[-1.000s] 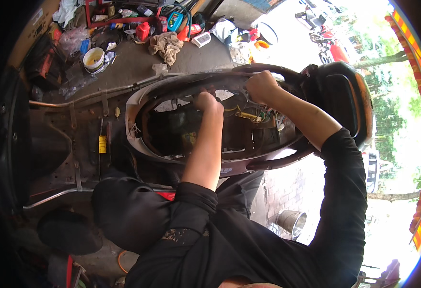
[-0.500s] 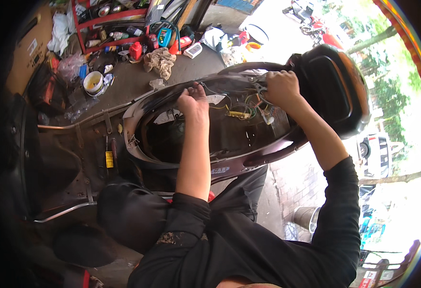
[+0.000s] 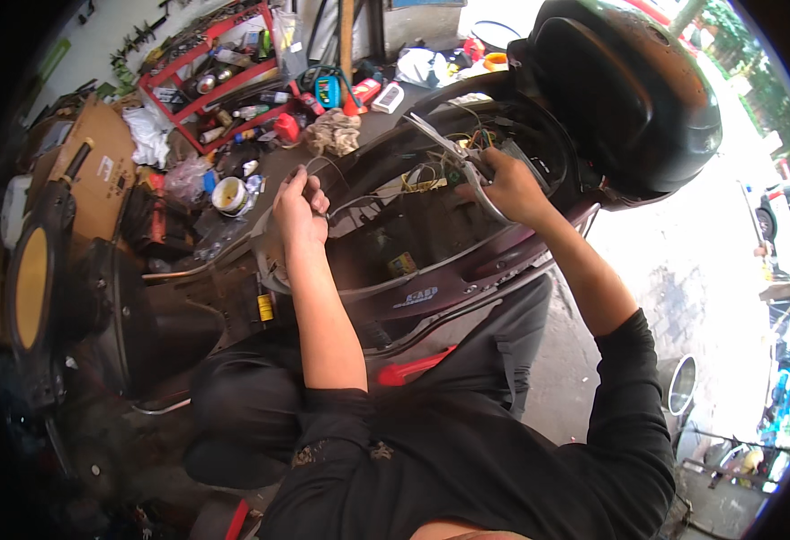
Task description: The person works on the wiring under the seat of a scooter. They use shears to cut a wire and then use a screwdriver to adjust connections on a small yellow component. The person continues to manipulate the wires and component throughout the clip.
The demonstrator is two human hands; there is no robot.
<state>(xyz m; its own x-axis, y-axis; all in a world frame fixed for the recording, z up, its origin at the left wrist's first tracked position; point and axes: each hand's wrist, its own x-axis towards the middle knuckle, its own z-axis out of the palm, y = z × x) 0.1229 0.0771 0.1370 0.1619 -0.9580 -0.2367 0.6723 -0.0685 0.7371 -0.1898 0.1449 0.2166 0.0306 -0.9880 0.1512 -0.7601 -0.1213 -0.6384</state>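
Note:
In front of me is a scooter with its seat off and its dark purple body panel [image 3: 494, 261] around an open cavity. My left hand [image 3: 302, 211] is over the cavity's left end, fingers pinched on a thin wire [image 3: 334, 165] that curves away to the right. At the cavity's right part, my right hand [image 3: 514, 187] is closed round a grey metal tool that looks like pliers [image 3: 478, 171]. Beside it lie loose wires and a yellow connector [image 3: 422, 183]. A small yellow-labelled part [image 3: 402, 264] sits lower in the cavity. The tool's jaws are hard to make out.
A black top box [image 3: 629, 99] rises at the scooter's rear. Behind stand a red rack [image 3: 206, 85] of bottles, a rag [image 3: 332, 133], a white bucket [image 3: 230, 195] and a cardboard box [image 3: 89, 180]. A yellow-handled tool [image 3: 264, 306] lies on the footboard. A red object [image 3: 413, 367] is near my legs.
The view has shifted. My left hand has lifted left, away from the cavity's far rim, drawing the wire out. My right hand keeps its tool, which is now turned and more visible.

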